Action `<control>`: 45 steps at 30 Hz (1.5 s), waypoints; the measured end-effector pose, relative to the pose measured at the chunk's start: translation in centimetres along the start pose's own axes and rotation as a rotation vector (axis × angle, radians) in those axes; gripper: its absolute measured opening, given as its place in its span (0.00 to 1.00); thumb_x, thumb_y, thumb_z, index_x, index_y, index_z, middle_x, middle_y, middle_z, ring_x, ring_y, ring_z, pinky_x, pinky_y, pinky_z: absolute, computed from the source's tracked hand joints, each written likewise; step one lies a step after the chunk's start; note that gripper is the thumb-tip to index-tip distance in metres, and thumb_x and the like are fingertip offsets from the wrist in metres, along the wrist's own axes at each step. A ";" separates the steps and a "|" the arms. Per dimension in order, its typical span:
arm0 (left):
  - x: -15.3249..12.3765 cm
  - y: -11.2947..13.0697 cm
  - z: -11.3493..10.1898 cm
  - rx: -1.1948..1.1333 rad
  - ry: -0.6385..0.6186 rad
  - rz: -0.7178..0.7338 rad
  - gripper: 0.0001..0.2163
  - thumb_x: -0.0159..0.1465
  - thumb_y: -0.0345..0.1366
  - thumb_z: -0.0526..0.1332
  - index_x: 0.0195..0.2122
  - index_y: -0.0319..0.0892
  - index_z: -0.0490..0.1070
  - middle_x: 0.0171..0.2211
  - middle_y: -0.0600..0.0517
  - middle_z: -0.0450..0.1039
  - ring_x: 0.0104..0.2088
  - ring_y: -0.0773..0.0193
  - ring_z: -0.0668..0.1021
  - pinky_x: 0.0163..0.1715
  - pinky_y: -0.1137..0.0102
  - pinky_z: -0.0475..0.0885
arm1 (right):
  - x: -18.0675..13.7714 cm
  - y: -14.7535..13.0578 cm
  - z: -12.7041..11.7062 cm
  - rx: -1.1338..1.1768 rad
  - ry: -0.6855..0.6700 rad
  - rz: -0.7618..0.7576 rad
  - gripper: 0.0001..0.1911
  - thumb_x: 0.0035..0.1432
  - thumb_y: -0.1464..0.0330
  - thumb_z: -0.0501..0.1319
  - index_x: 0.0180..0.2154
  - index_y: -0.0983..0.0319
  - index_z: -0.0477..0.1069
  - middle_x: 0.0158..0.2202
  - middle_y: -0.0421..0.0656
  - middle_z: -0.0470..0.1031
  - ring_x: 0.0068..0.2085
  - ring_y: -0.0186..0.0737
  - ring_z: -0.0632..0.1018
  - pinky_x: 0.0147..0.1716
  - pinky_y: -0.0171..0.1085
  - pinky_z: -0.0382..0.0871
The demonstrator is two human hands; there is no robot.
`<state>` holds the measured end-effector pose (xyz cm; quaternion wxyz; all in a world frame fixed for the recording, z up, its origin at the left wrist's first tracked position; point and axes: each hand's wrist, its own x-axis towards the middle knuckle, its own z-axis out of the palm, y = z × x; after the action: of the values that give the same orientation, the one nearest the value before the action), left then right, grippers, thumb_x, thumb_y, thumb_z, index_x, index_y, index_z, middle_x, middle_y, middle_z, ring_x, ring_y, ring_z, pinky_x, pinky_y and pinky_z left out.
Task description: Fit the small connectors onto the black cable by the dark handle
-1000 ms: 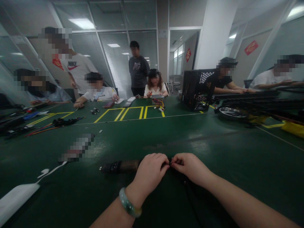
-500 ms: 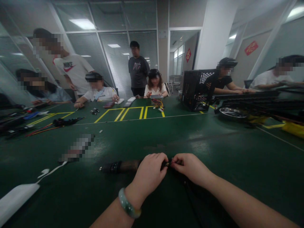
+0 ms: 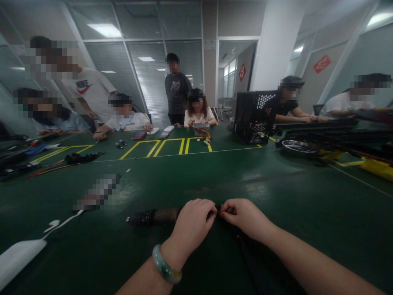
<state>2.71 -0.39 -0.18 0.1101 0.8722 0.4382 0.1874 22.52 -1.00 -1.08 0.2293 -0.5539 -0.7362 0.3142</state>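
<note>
Where left fingers [image 3: 210,204] curl, a tool [image 3: 164,216] protrudes.

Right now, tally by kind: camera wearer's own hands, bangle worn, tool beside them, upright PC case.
Hands (left hand, right hand): 2
Bangle: 1
Tool: 1
PC case: 1
Total: 5

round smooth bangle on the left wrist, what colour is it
The round smooth bangle is mottled pale green with a yellowish patch; head view.
</note>
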 end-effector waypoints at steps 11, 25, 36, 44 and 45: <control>0.1 0.1 0.1 0.033 0.001 -0.038 0.04 0.62 0.33 0.60 0.38 0.46 0.69 0.37 0.55 0.72 0.39 0.60 0.73 0.40 0.64 0.66 | 0.1 0.4 0.3 0.025 0.003 0.007 0.08 0.57 0.64 0.59 0.34 0.58 0.76 0.30 0.38 0.79 0.30 0.36 0.77 0.27 0.31 0.63; 0.0 0.2 0.0 -0.002 0.025 0.034 0.05 0.62 0.30 0.59 0.38 0.46 0.70 0.39 0.55 0.73 0.40 0.60 0.73 0.43 0.63 0.65 | 0.1 0.2 0.1 0.013 0.005 0.007 0.08 0.57 0.64 0.60 0.34 0.58 0.77 0.30 0.38 0.79 0.30 0.36 0.77 0.28 0.31 0.63; 0.0 0.2 0.0 0.046 -0.014 -0.033 0.03 0.63 0.34 0.59 0.38 0.46 0.69 0.37 0.55 0.72 0.39 0.61 0.73 0.41 0.65 0.66 | 0.1 0.4 0.1 -0.019 0.001 -0.003 0.07 0.57 0.64 0.60 0.34 0.57 0.76 0.30 0.37 0.79 0.31 0.35 0.77 0.28 0.30 0.63; 0.1 0.4 0.0 0.057 -0.011 -0.046 0.02 0.63 0.34 0.60 0.37 0.45 0.69 0.36 0.54 0.72 0.38 0.60 0.73 0.41 0.65 0.65 | 0.5 0.6 0.4 -0.048 0.008 -0.024 0.07 0.57 0.66 0.60 0.34 0.57 0.76 0.30 0.37 0.78 0.31 0.35 0.76 0.28 0.30 0.62; 0.1 0.4 0.0 0.056 -0.010 -0.044 0.02 0.63 0.34 0.60 0.37 0.46 0.69 0.36 0.54 0.72 0.38 0.60 0.73 0.40 0.65 0.65 | 0.4 0.6 0.3 -0.045 0.006 -0.027 0.07 0.57 0.66 0.60 0.34 0.57 0.76 0.30 0.37 0.78 0.31 0.35 0.76 0.28 0.30 0.62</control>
<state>3.01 -0.57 0.00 0.0922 0.8659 0.4619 0.1683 22.55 -0.54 -1.73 0.2231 -0.5497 -0.7499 0.2927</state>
